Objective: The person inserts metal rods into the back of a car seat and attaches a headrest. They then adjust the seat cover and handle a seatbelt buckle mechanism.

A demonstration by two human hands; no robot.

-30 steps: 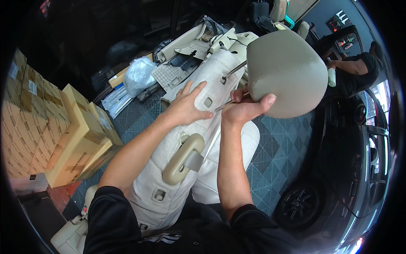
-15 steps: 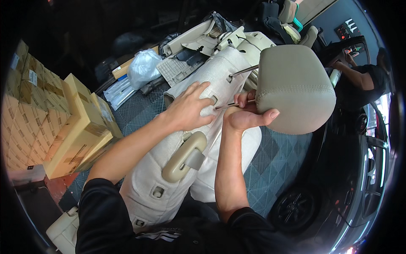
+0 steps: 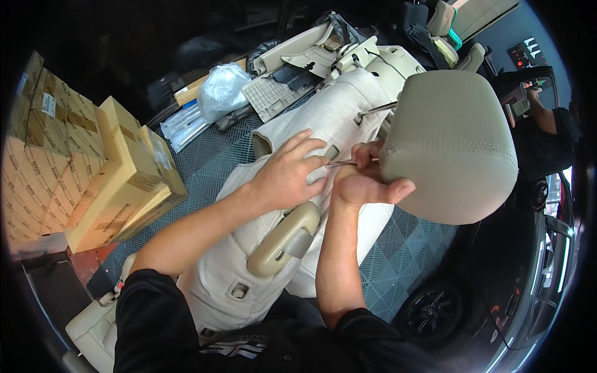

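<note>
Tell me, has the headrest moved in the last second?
Yes. The headrest in the right hand has come down closer to the beige seat back.

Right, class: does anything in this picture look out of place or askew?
Yes: the headrest sits off the beige seat back, tilted in the right hand, its metal posts bare. The left hand presses the seat back. Loose trim panels lie scattered beyond.

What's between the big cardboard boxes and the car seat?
In the head view, bare blue-grey grid floor tiles lie between the tan cardboard boxes and the beige fabric car seat back. Nothing else sits in that strip.
</note>
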